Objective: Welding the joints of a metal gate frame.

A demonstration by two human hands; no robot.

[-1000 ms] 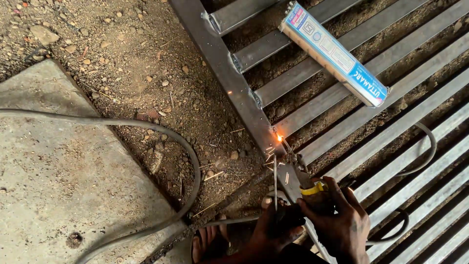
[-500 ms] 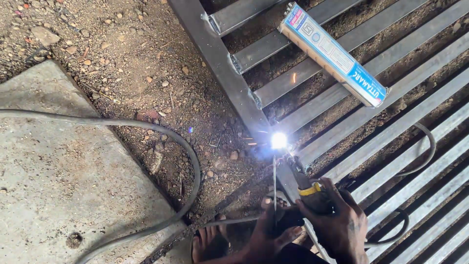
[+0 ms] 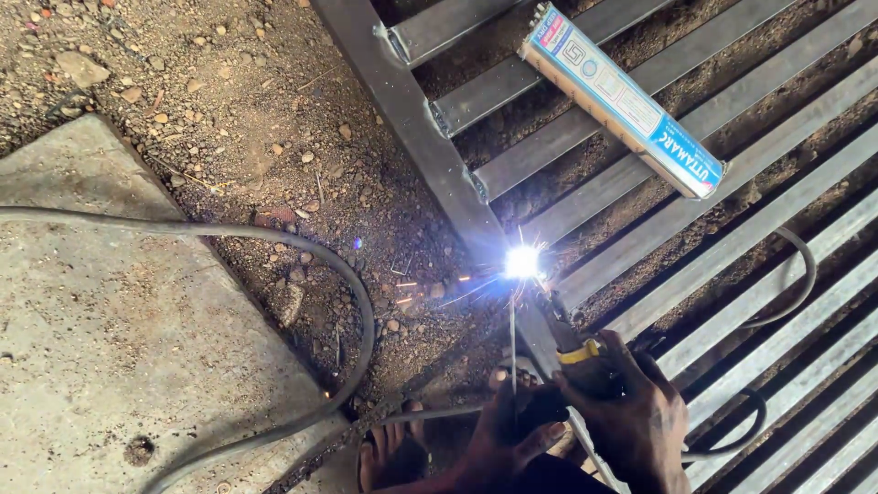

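Sparks fly where the welding rod [image 3: 513,340] meets the steel grate frame [image 3: 430,137]! Right hand [image 3: 631,416] clamps the electrode holder [image 3: 572,343] tight, left hand [image 3: 508,434] pinches the rod; electrode box [image 3: 622,96] rests across the grate's bars near the top edge.

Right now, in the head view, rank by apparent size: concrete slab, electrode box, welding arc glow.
1. concrete slab, largest.
2. electrode box, long and narrow.
3. welding arc glow, smallest, though glare blurs its edge.
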